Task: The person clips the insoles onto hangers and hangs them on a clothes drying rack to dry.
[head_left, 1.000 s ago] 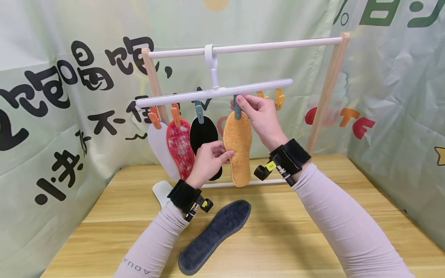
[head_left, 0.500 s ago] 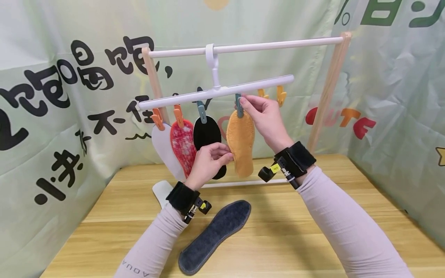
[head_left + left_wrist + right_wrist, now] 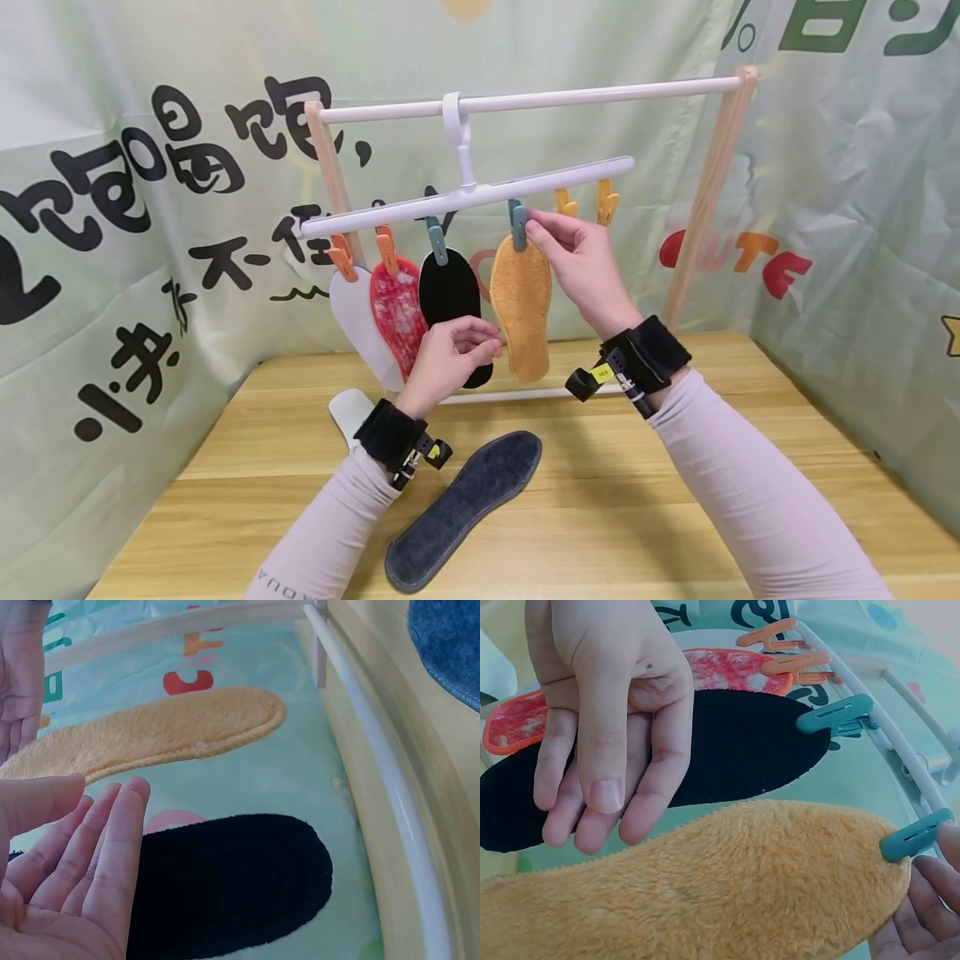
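Note:
A yellow-orange fuzzy insole hangs toe-up from a teal clothespin on the white hanger bar. My right hand is right beside this clothespin, thumb and fingertips at its right edge; whether they touch it cannot be told. In the right wrist view the clothespin bites the insole's end. Lower down, my left hand sits just left of the insole with loose fingers, apart from it and in front of a black insole. The left wrist view shows nothing between its thumb and fingers.
A red mottled insole and a white insole hang from orange clothespins at left. Two yellow clothespins hang at right. On the table lie a dark grey insole and a white one. A wooden-post rack carries the hanger.
My left hand has let go of the yellow-orange insole and drawn slightly left. My right thumb has slid off the teal clothespin to the right. The hanger's right end has risen slightly.

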Demonstrator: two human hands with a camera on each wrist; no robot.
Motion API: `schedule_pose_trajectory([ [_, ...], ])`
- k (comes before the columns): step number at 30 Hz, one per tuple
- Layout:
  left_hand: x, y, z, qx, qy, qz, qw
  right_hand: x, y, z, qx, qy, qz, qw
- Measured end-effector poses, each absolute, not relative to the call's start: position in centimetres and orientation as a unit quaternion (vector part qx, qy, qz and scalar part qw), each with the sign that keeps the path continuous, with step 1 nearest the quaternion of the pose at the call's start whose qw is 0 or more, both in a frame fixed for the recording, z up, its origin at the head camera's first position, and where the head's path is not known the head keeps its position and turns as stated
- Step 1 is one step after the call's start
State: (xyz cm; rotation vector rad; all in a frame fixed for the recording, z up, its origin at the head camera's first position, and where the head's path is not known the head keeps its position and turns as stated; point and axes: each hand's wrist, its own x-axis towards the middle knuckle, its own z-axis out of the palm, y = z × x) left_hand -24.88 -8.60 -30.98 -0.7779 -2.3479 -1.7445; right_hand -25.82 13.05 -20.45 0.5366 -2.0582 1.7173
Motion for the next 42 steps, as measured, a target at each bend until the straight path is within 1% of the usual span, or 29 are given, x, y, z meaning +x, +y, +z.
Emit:
schedule_pose_trajectory([
  [6, -24.6, -8.8, -31.2, -0.258, -0.774, -0.576, 0.046, -25.4, 13.5, -20.7, 0.194, -0.737, 0.612, 0.211],
  [17, -24.6, -9.2, -31.6, -0.251, -0.78, -0.571, 0.041, -25.1, 14.4, -21.4, 0.185, -0.744, 0.61, 0.199],
  [25, -24.4, -9.5, -31.9, -0.245, -0.788, -0.563, 0.034, -24.6, 15.0, -21.9, 0.174, -0.754, 0.6, 0.204],
  [33, -23.8, -9.6, -32.1, -0.256, -0.8, -0.54, 0.045, -24.1, 15.4, -22.8, 0.174, -0.748, 0.604, 0.215],
  [42, -23.8, -10.1, -32.8, -0.255, -0.805, -0.535, 0.044, -23.3, 15.3, -23.4, 0.186, -0.723, 0.626, 0.225],
])
